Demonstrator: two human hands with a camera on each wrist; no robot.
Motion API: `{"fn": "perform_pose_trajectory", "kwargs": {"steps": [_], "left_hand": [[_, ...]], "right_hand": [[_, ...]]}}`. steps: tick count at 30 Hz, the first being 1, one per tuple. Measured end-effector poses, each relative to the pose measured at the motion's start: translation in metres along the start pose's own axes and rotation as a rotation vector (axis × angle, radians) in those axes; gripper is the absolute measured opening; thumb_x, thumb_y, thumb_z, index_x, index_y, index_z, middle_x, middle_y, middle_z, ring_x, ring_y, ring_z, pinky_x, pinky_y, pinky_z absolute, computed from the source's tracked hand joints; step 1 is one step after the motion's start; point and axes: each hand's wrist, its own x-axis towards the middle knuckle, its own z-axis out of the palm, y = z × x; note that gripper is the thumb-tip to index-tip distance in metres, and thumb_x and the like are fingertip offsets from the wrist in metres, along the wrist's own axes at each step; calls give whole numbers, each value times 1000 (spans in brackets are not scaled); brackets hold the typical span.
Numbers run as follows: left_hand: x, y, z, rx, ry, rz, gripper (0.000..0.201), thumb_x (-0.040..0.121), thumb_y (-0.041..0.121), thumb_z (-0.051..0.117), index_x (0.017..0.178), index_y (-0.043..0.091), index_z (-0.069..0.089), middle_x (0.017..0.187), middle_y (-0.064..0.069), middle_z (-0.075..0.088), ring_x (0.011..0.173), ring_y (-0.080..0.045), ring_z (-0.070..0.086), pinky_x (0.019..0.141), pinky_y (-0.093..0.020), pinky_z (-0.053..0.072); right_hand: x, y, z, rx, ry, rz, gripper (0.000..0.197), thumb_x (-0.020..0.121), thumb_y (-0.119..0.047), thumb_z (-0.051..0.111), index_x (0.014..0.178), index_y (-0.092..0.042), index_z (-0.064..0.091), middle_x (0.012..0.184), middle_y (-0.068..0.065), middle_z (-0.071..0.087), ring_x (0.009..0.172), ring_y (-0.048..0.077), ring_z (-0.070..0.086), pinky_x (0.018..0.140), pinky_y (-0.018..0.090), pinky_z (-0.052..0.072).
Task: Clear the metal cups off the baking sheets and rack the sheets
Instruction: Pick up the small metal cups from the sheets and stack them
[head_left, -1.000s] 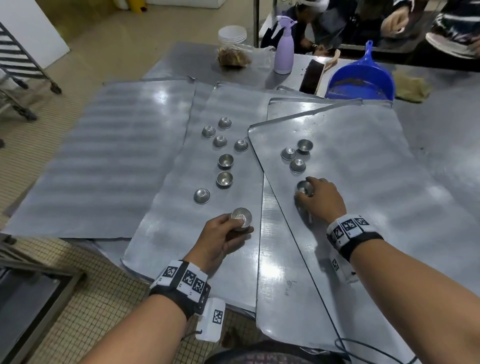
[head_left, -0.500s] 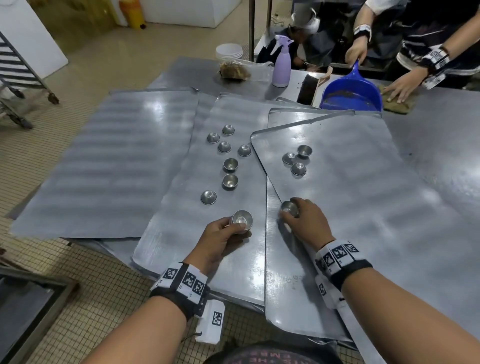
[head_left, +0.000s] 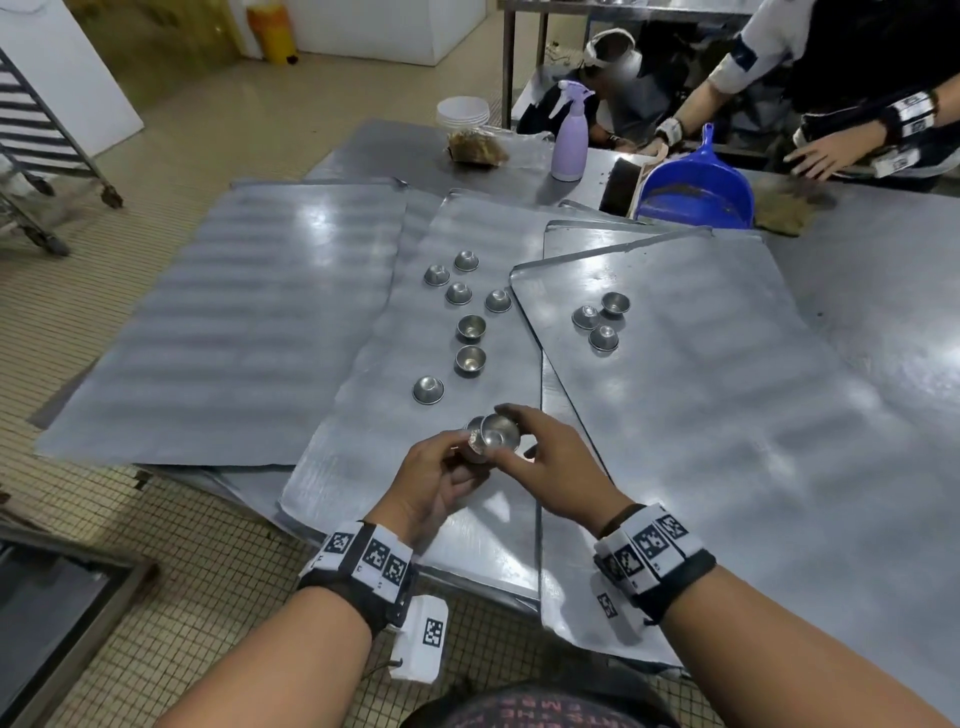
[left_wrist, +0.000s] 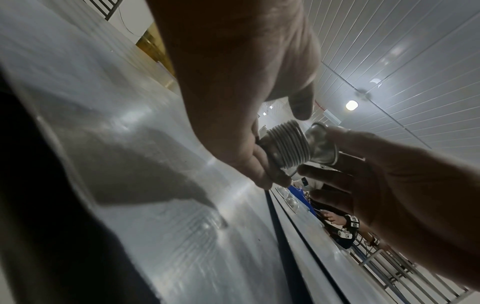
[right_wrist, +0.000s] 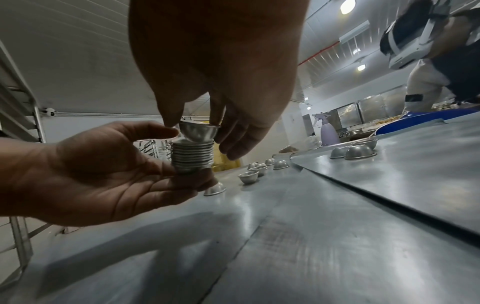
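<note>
While you stand at the near edge of a steel table (head_left: 872, 270), several flat, dull-grey baking sheets (head_left: 218, 332) lie overlapped across it, their surfaces scuffed and streaked with glare from the ceiling lights. Your left hand (head_left: 431, 483) is curled round a stack of nested cups (right_wrist: 191, 157), thumb on one side and fingers under the base; the ribbed rims show clearly in both wrist views. Your right hand (head_left: 550, 467) pinches a single cup (right_wrist: 198, 130) by its rim between thumb and fingertips, mouth up, right at the top of that stack, with the other fingers loosely spread. Both hands hover above the near part of the middle sheet (head_left: 374, 467).

On that middle sheet, seven small round cups (head_left: 470, 327) sit farther off in a loose line, some upright and shiny inside, some turned dome-up. On the right sheet (head_left: 727, 415), which overlaps the others at an angle, three more cups (head_left: 602, 338) cluster near its far left corner.

At the far side of the table stand a lilac spray bottle (head_left: 569, 140), a blue dustpan (head_left: 696, 192) and a stack of white plates (head_left: 462, 111). Another person (head_left: 852, 78) reaches over the far right corner. A wheeled rack (head_left: 36, 150) stands on the small-tiled floor (head_left: 208, 561) to the far left
</note>
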Motion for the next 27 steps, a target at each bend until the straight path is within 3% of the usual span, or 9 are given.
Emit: {"fn": "perform_pose_trajectory", "kwargs": {"steps": [3, 8, 15, 18, 21, 24, 27], "left_hand": [[2, 1, -2, -40, 14, -12, 39, 96, 28, 59, 119, -3, 68, 116, -24, 73, 99, -30, 73, 102, -45, 54], [3, 1, 2, -33, 7, 8, 37, 97, 26, 57, 117, -3, 66, 115, -26, 72, 101, -34, 70, 97, -44, 55], [6, -1, 6, 57, -4, 48, 37, 93, 24, 65, 112, -7, 70, 109, -31, 72, 104, -39, 69, 89, -42, 58], [9, -4, 8, 74, 2, 46, 44, 87, 26, 69, 114, -8, 69, 116, -37, 67, 114, -49, 65, 92, -44, 58], [12, -6, 8, 61, 23, 35, 36, 92, 25, 67, 113, -5, 71, 116, -35, 68, 121, -53, 60, 87, -43, 56], [14, -5, 9, 17, 38, 18, 33, 96, 24, 62, 113, -3, 70, 114, -31, 72, 117, -50, 65, 92, -44, 54], [14, -3, 10, -31, 49, 13, 32, 98, 23, 61, 114, -3, 68, 113, -29, 73, 103, -37, 74, 101, -49, 54]], "right_hand": [[0, 2, 5, -21, -23, 3, 53, 87, -52, 68, 134, -31, 54, 119, -13, 68, 104, 3, 62, 85, 26, 53], [4, 7, 12, -57, -40, 14, 57, 83, -65, 62, 133, -42, 48, 117, -15, 69, 95, 12, 67, 85, 42, 56], [4, 10, 10, -51, -55, 37, 65, 79, -66, 64, 137, -41, 49, 120, -17, 68, 101, 7, 65, 88, 37, 54], [2, 14, 9, -42, -58, 61, 69, 78, -67, 64, 141, -41, 47, 123, -16, 67, 107, 5, 63, 92, 36, 54], [2, 17, 6, -20, -61, 74, 73, 78, -65, 66, 143, -40, 45, 128, -15, 65, 114, 3, 60, 96, 35, 52], [3, 18, 1, -5, -60, 87, 77, 77, -68, 66, 144, -38, 45, 132, -15, 63, 117, 1, 58, 97, 35, 52], [7, 19, -4, 5, -47, 112, 72, 80, -71, 61, 143, -38, 48, 134, -17, 60, 114, -3, 59, 96, 33, 52]]}}
